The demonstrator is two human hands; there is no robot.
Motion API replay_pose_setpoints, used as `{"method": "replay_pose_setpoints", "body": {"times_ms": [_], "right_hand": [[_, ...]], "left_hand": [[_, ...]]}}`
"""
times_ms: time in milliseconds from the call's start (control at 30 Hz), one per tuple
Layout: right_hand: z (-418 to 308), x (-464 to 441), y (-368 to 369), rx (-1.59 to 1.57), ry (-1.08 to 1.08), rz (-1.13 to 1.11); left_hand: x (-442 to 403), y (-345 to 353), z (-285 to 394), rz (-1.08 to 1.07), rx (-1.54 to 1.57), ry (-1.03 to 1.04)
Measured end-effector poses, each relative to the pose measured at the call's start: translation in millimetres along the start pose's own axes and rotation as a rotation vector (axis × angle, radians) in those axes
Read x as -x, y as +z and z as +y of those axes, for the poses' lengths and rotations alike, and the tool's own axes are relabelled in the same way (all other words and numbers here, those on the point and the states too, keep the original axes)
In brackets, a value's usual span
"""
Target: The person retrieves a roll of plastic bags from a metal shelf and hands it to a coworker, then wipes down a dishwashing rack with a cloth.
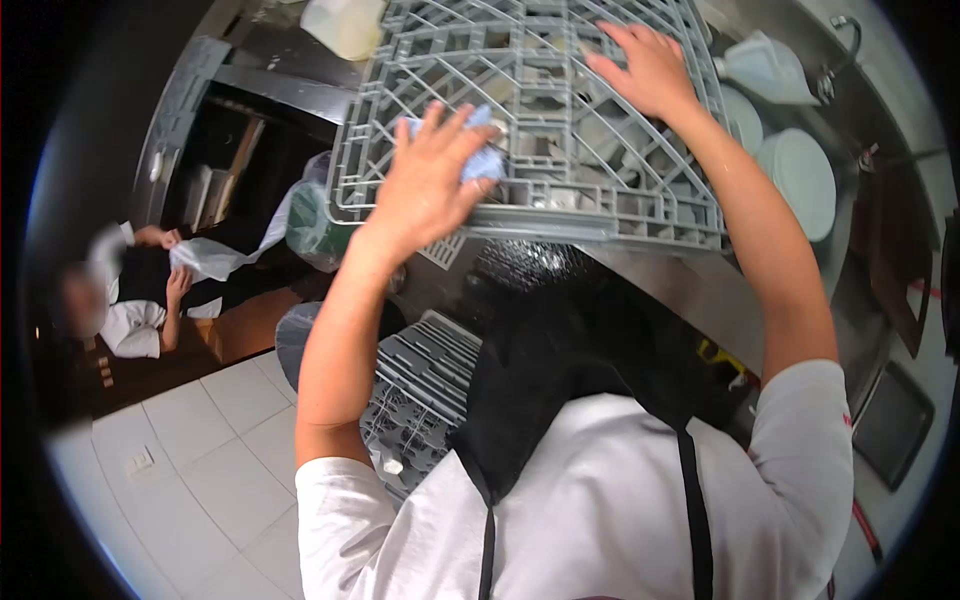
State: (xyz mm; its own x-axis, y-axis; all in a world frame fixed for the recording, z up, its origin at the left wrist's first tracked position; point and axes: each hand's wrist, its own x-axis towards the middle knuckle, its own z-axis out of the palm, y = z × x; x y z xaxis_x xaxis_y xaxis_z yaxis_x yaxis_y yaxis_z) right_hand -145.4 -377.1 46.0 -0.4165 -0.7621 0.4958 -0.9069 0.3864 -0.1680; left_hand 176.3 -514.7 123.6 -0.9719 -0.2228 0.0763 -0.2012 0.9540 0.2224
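Note:
A grey plastic dishwasher rack (540,215) with an open lattice fills the top middle of the view, in front of me. My left hand (425,185) lies on its near left part, with fingers partly spread over a light-blue cloth (484,160) held against the lattice. Farther off and to the right, my right hand (645,75) rests on the rack with its fingers stretched out, and I see nothing in it. Pale shapes show through the lattice, too broken up to name.
Right of the rack, white plates (800,180) and a whitish plastic jug (768,68) stand by a metal tap (848,35). More grey racks (425,375) sit low at my left. A co-worker (135,290) handles a clear plastic bag (215,258) at far left, beside a green bin (315,225).

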Motion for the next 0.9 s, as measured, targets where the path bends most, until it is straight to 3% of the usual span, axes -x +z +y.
{"method": "replay_pose_setpoints", "body": {"times_ms": [100, 133, 233, 300, 367, 400, 433, 500, 533, 633, 767, 900], "right_hand": [[-1.4, -1.0, -0.8, -0.008, 0.003, -0.011], [-1.5, -1.7, -3.7, -0.021, 0.022, -0.042], [-7.3, -2.9, -7.3, -0.048, 0.051, -0.095], [-7.0, -1.8, -11.1, -0.056, 0.063, -0.109], [-7.8, -2.2, -11.3, -0.065, 0.064, -0.119], [-7.4, -2.2, -9.3, -0.057, 0.06, -0.106], [-5.8, -1.7, -6.9, -0.05, 0.056, -0.092], [-3.6, -0.9, -4.3, -0.047, 0.052, -0.083], [-3.3, -1.2, -4.6, -0.05, 0.052, -0.085], [-5.7, -0.7, -3.6, -0.04, 0.054, -0.071], [-7.0, -2.2, -6.9, -0.046, 0.049, -0.085], [-7.3, -1.3, -4.8, -0.056, 0.032, -0.058]], "left_hand": [[6.4, 5.0, -11.9, 0.113, 0.24, 0.097], [8.5, 4.4, -14.2, 0.162, 0.166, 0.138], [11.5, -14.9, -27.9, 0.449, 0.87, -0.324], [8.2, -42.3, -53.4, 0.696, 1.017, -0.327], [9.2, -65.9, -74.2, 0.861, 0.494, -0.111], [22.4, -75.0, -74.4, 0.686, 0.524, -0.284], [25.4, -62.7, -93.5, 0.71, 0.262, -0.157], [48.5, -33.6, -113.2, 0.193, 0.272, -0.315], [53.0, -18.8, -101.5, 0.209, 0.166, -0.235], [67.4, -13.3, -94.0, 0.336, 0.542, -0.444], [70.6, -8.7, -100.8, 0.319, 0.485, -0.43], [64.2, -21.9, -100.5, 0.555, 0.246, -0.493]]}}
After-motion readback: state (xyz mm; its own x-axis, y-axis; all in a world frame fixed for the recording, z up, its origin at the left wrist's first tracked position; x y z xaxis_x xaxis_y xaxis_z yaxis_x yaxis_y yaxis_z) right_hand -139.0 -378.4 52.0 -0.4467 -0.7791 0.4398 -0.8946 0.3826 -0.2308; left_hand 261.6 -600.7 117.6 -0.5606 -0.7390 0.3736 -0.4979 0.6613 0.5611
